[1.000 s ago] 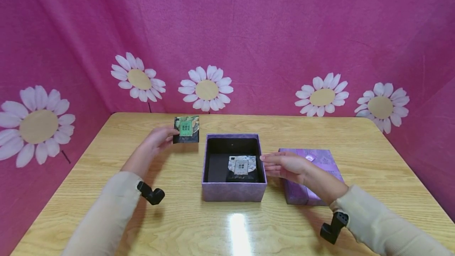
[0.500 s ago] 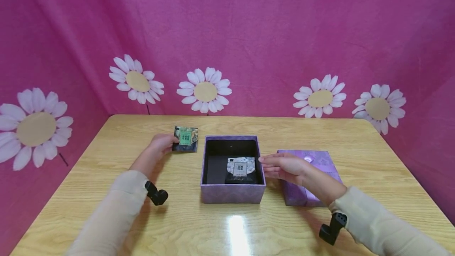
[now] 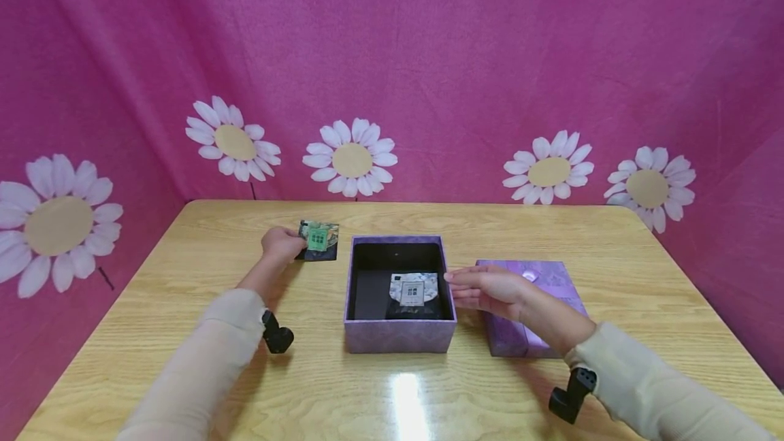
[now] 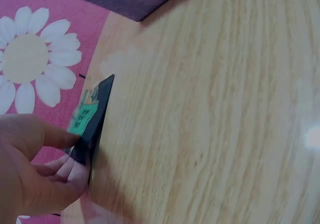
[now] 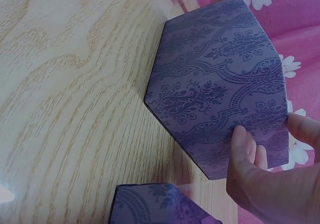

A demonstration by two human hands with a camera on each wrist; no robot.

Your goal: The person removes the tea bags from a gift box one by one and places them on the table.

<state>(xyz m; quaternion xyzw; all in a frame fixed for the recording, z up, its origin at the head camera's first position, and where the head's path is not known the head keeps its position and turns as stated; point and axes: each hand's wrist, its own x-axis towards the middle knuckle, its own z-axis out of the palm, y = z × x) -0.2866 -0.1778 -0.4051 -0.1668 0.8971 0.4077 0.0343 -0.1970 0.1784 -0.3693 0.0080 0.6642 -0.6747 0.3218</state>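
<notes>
My left hand (image 3: 283, 246) pinches the left edge of a dark tea sachet (image 3: 324, 250) with a green label, thumb on top and fingers beneath. The sachet is down at the tabletop, tilted a little in the left wrist view. A purple patterned gift box (image 3: 399, 336) stands uncovered in the middle, to the right of that hand. Inside it, at the right, a second sachet (image 3: 422, 284) with a pale grey label leans. My right hand (image 3: 493, 289) touches the box's right side. In the right wrist view, straight fingers (image 5: 241, 139) press the outer wall and the thumb meets the rim.
The purple box lid (image 3: 551, 274) with a ribbon bow lies right of the box, partly under my right forearm. A pink flowered cloth (image 3: 429, 73) hangs behind the wooden table (image 3: 331, 400). A black camera sits on each wrist.
My left hand has lowered the green-labelled sachet from above the table to its surface. The right hand stays at the box's side. The view has shifted slightly.
</notes>
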